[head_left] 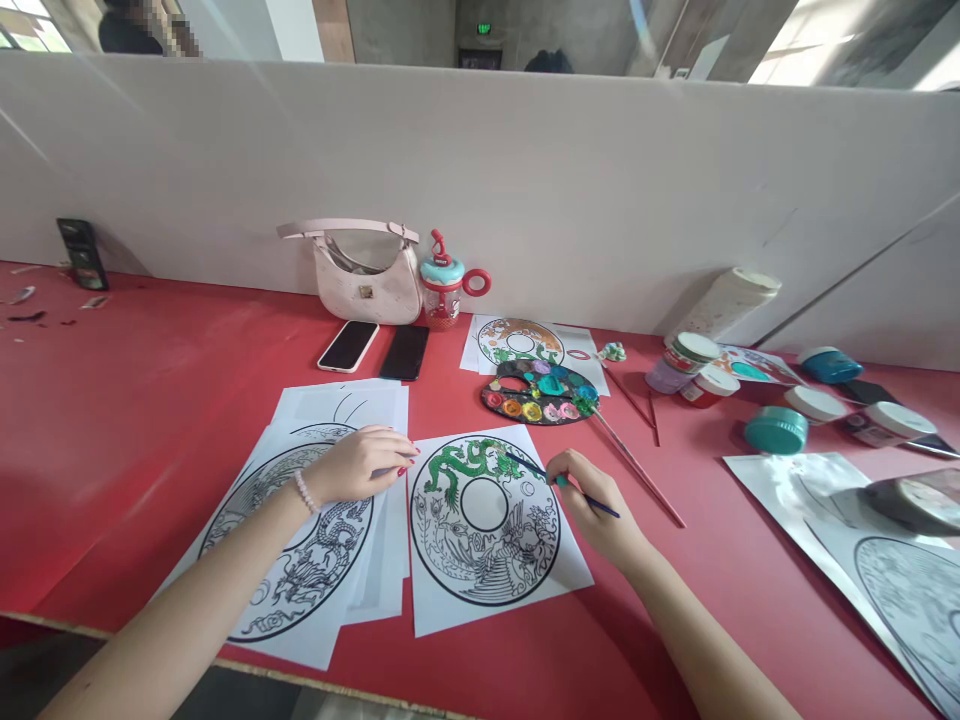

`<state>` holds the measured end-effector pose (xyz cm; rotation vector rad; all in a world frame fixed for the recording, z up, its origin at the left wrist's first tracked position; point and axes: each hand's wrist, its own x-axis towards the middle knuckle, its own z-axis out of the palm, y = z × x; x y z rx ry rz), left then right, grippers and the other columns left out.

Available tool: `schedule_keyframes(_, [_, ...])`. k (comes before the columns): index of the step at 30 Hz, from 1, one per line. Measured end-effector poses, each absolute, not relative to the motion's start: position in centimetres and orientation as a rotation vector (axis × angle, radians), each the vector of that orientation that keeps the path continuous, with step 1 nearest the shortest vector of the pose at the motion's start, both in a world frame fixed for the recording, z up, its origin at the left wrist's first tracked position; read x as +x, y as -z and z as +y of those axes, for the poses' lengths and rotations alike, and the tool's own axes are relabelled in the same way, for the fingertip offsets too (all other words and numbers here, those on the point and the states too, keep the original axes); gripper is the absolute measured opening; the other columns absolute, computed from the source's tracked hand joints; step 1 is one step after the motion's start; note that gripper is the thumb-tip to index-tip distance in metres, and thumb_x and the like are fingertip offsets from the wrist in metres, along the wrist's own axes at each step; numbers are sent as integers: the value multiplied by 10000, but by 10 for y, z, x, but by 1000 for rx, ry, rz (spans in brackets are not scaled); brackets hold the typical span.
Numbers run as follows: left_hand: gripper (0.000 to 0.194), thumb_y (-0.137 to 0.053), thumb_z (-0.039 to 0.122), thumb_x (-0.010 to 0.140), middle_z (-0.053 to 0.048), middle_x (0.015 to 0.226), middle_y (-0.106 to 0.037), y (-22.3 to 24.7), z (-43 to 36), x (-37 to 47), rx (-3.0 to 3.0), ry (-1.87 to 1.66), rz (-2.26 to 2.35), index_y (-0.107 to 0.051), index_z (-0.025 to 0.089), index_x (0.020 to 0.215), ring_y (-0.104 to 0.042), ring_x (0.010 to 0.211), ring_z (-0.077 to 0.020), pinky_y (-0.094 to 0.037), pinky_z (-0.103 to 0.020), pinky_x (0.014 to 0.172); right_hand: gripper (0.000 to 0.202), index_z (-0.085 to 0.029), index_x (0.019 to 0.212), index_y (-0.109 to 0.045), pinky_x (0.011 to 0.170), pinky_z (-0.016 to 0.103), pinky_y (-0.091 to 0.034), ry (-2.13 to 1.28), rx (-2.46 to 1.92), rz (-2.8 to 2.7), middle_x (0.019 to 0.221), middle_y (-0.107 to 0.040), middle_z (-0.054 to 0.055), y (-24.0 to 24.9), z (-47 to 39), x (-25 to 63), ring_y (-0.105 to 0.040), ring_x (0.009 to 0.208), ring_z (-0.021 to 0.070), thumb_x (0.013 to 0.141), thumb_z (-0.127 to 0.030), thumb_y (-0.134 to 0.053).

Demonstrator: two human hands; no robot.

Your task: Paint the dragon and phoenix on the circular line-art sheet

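Note:
My right hand (596, 508) grips a dark blue paintbrush (529, 464), its tip on a green dragon (463, 463) in the ring drawing. That drawing is on a white sheet (435, 612); its lower part, with a phoenix-like bird, is uncoloured line work. My left hand (364, 463), with a beaded bracelet (305, 492) at the wrist, rests palm down with fingers extended toward the sheet's left edge. Beneath it lies a stack of printed line drawings (315, 640). Beyond the painted sheet sits a paint palette (512, 423) holding several colours, a second brush (641, 470) leaning on its rim.
Behind are a pink handbag (367, 290), a cup with a red straw (442, 290), two phones (349, 346) and a partly coloured sheet (480, 328). Several paint jars (776, 430), more sheets (810, 510) and a paper roll (731, 300) are to the right. A white partition (525, 190) borders the red table (165, 400).

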<state>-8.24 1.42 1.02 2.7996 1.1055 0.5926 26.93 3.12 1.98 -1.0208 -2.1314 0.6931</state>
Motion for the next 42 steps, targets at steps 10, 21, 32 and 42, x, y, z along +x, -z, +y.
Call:
schedule_keyframes(10, [255, -441, 176, 900, -22, 1028, -706, -7, 15, -83, 2801, -593, 1099, -683, 186, 979, -633, 1006, -183, -482, -394, 934, 157, -200, 762, -515, 594, 266, -432, -675, -1044, -2059, 708, -565, 25, -22, 32, 270, -534, 638, 146, 797, -161, -367])
schedule_keyframes(21, [267, -429, 182, 902, -25, 1018, -709, -10, 14, -82, 2805, -591, 1106, -688, 181, 967, -636, 997, -183, -490, -390, 926, 245, -191, 762, -538, 587, 262, -430, -769, -1119, -2010, 685, -590, 31, -20, 30, 267, -551, 626, 146, 896, -309, -370])
schedule_keyframes(32, [276, -423, 176, 899, -26, 1039, -704, -7, 15, -83, 2809, -568, 1113, -689, 189, 972, -630, 1015, -180, -484, -373, 935, 321, -191, 758, -529, 606, 287, -441, -837, -1025, -2023, 693, -571, 39, -21, 31, 270, -551, 639, 155, 932, -380, -336])
schedule_keyframes(42, [269, -439, 178, 900, -19, 1063, -697, -6, 15, -85, 2792, -537, 1123, -683, 196, 1011, -625, 1039, -185, -474, -387, 957, 316, -193, 784, -528, 633, 288, -443, -847, -1035, -2046, 720, -574, 39, -16, 32, 271, -546, 667, 155, 945, -376, -327])
